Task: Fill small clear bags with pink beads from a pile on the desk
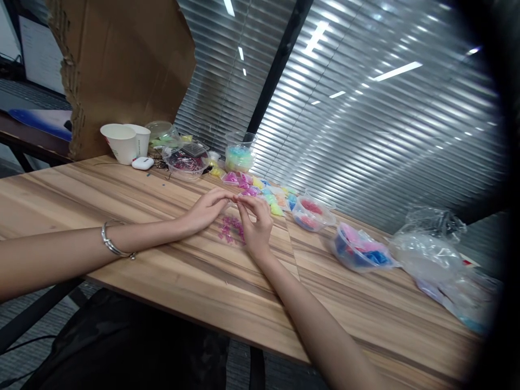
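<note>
Above a small pile of pink-purple beads (231, 229) on the wooden table, my two hands meet at the fingertips. My left hand (210, 208), with a silver bracelet on its wrist, has its fingers pressed together. The fingers of my right hand (257, 219) are pinched against those of the left, right beside the beads. Whatever lies between the fingertips is too small to make out. Just behind the hands lie small bags of pink, yellow, green and blue pieces (268, 196).
White paper cups (121, 142), a white case (142, 163) and a clear bowl of dark beads (186, 162) stand back left. A clear tub (239, 154) is behind. Bowls (312, 214) (359, 252) and plastic bags (426, 254) lie right. Cardboard (125, 70) rises at left.
</note>
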The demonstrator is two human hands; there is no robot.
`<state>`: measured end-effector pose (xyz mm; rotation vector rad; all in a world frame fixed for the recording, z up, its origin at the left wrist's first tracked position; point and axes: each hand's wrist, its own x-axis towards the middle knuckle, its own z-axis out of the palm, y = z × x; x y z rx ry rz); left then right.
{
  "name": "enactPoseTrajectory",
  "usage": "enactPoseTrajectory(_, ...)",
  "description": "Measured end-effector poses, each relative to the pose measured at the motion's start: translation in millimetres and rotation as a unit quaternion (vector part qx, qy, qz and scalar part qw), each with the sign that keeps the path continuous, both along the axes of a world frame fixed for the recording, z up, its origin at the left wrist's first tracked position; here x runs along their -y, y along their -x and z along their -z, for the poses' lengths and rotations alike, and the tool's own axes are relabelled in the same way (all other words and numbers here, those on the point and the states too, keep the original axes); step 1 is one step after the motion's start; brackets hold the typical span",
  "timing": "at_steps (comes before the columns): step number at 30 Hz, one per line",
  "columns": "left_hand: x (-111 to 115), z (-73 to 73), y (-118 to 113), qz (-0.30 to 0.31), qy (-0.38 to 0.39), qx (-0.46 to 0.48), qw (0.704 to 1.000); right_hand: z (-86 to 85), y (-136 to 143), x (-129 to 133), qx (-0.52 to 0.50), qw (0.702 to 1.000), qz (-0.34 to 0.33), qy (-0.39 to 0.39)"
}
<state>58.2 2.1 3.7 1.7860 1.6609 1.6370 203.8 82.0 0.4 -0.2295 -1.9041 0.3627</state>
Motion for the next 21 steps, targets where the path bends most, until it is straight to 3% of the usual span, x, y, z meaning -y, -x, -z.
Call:
enactPoseTrajectory(13,1.5,-0.2,-3.0,0.057,0.027,0.143,0.988,1.9,1.1,-1.8,0.023,1.0,-0.013,0.013)
enactPoseTrajectory(21,5.0,-2.6,-5.9,0.053,0.048,0.195,0.978,3.1,1.6,-1.7,0.021,0.999,-0.028,0.021)
